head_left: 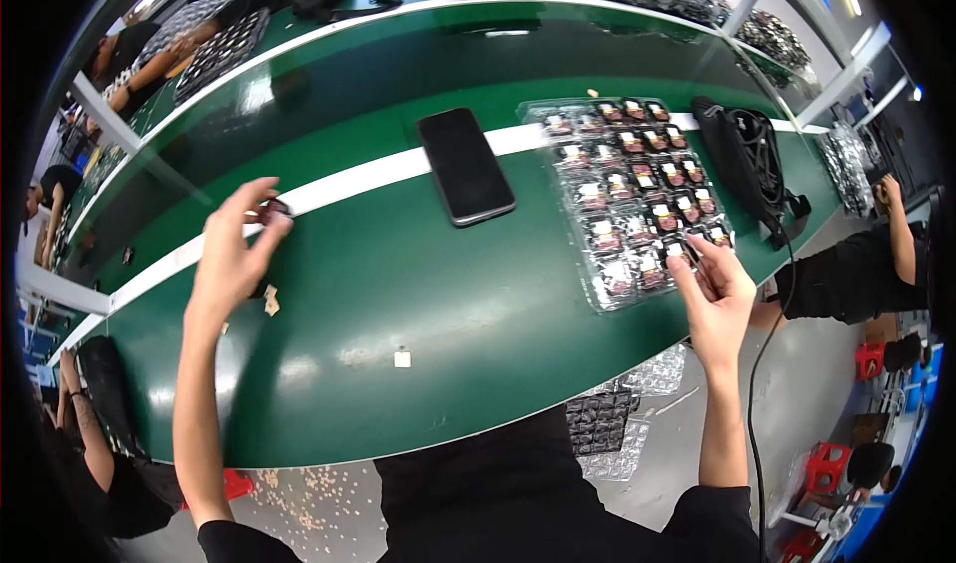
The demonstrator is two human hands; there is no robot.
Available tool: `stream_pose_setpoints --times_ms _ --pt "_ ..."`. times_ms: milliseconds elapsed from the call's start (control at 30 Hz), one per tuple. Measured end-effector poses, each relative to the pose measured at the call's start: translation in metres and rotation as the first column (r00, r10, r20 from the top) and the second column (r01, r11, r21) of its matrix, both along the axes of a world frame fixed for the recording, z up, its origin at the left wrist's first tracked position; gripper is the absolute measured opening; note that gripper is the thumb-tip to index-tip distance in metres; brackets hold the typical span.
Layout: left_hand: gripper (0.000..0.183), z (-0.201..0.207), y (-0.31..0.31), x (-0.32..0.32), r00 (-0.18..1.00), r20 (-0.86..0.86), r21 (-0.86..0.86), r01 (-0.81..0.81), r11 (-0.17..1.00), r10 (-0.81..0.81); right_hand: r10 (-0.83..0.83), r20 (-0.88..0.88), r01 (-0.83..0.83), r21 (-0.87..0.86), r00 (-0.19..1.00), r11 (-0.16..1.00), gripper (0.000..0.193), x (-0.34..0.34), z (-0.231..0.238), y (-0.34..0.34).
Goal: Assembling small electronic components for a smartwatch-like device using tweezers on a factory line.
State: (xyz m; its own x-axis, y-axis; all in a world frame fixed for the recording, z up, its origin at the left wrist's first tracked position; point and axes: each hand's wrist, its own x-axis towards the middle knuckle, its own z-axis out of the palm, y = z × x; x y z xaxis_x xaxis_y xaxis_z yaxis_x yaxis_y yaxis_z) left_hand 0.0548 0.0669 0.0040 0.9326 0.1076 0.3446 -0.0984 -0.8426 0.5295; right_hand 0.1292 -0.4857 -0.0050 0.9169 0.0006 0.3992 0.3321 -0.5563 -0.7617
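My left hand (234, 254) is raised over the left part of the green table, thumb and fingers pinching a small black piece (283, 208). At the right, my right hand (719, 299) is at the near right corner of a clear plastic tray (588, 282). Its thumb and forefinger close together beside the small black parts in that corner; what they grip, if anything, is hidden. Rows of small black parts with white and reddish marks (642, 175) fill the tray's pockets. Some pockets on its left side look shinier and paler.
A black phone (466, 165) lies mid-table. Right of the tray rests a black pouch with cables (745, 160). Small pale scraps (402, 359) dot the tabletop (339, 324). Empty-looking trays (597, 424) lie on the floor below. Other people sit or stand around the table.
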Motion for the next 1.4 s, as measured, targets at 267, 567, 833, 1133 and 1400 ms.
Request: stream_pose_setpoints --times_ms 267,567,833,1133,1400 --pt "0.077 0.002 -0.084 -0.043 0.917 -0.119 -0.177 0.359 0.917 -0.382 0.528 -0.163 -0.5 0.187 0.833 0.846 0.028 -0.026 0.026 0.109" --pt "0.062 -0.023 -0.073 -0.049 0.954 -0.105 -0.003 0.282 0.959 -0.281 0.761 -0.08 -0.754 0.097 0.644 0.649 0.013 -0.009 0.001 0.21" --pt "0.056 -0.024 -0.067 -0.042 0.918 -0.06 -0.031 0.391 0.92 -0.392 0.764 -0.241 -0.727 0.237 0.599 0.644 0.009 -0.007 -0.019 0.215" --pt "0.056 -0.023 -0.076 -0.046 0.92 -0.141 -0.14 0.348 0.927 -0.366 0.795 -0.126 -0.799 0.023 0.594 0.6 0.009 -0.007 -0.02 0.217" --pt "0.057 -0.025 -0.076 -0.044 0.918 -0.118 -0.119 0.364 0.924 -0.378 0.778 -0.048 -0.779 -0.032 0.626 0.626 0.009 -0.011 -0.027 0.219"
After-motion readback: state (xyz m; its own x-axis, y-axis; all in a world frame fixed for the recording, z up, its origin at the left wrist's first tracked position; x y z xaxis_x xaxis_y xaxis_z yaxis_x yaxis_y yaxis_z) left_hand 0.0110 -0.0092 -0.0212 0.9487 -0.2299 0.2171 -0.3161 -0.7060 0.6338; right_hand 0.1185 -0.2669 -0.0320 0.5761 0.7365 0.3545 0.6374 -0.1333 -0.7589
